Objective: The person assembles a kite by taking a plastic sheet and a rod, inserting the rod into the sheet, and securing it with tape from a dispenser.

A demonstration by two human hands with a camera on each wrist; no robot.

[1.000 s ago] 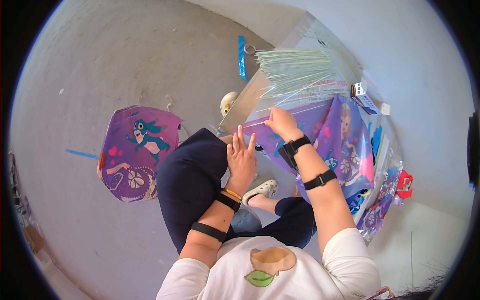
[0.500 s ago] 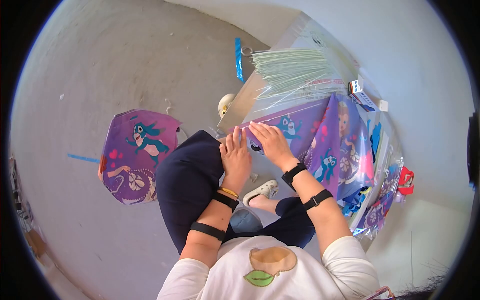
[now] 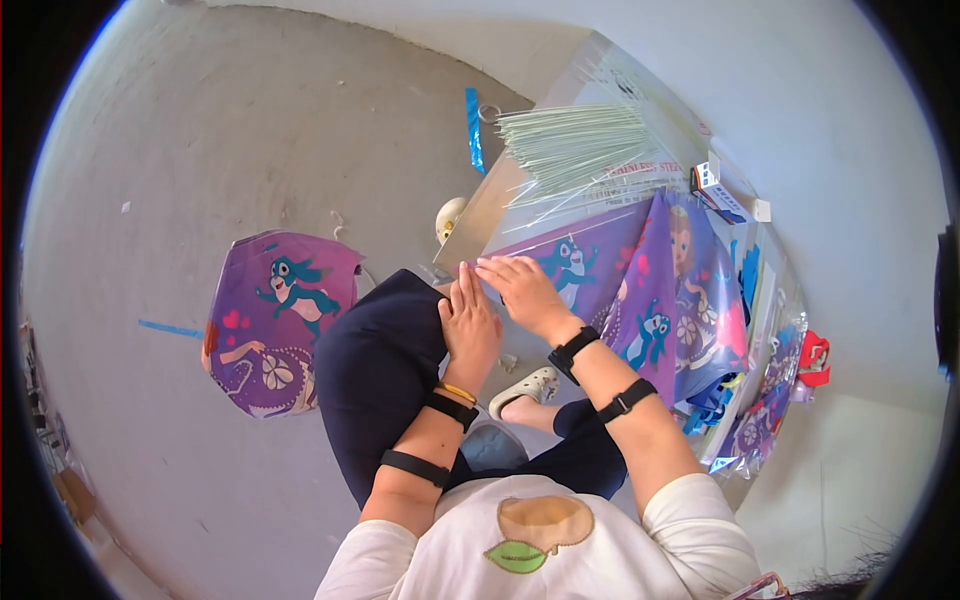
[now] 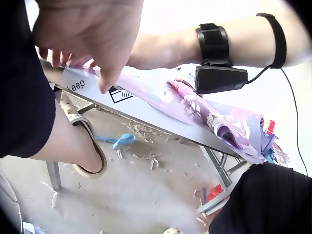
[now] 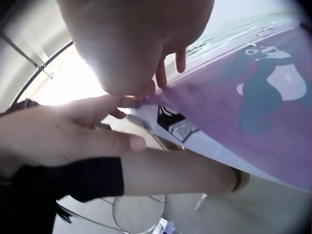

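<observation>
A purple sheet [image 3: 600, 255] printed with blue rabbits lies over a tabletop, narrowing to a corner in front of the person. At that corner my left hand [image 3: 471, 325] rests with its fingers extended, fingertips right at the tip. In the right wrist view the thumb of the left hand [image 5: 63, 129] sticks out apart from the sheet. My right hand [image 3: 528, 297] lies along the sheet's edge, fingers fairly straight, fingertips close beside the left ones. A thin pale stick [image 3: 573, 232] runs along the sheet's upper edge. The right thumb is hidden in the head view.
A bundle of thin pale sticks [image 3: 575, 140] lies at the back of the table. Beside it stands a small box [image 3: 718, 194]. Another purple printed sheet piece [image 3: 285, 320] is at the left, above the floor. A blue strip [image 3: 474, 130] lies behind the table edge.
My right hand has moved left and down along the sheet's edge to the corner, its curled fingers straightening. My left hand has shifted slightly left and stays near the corner.
</observation>
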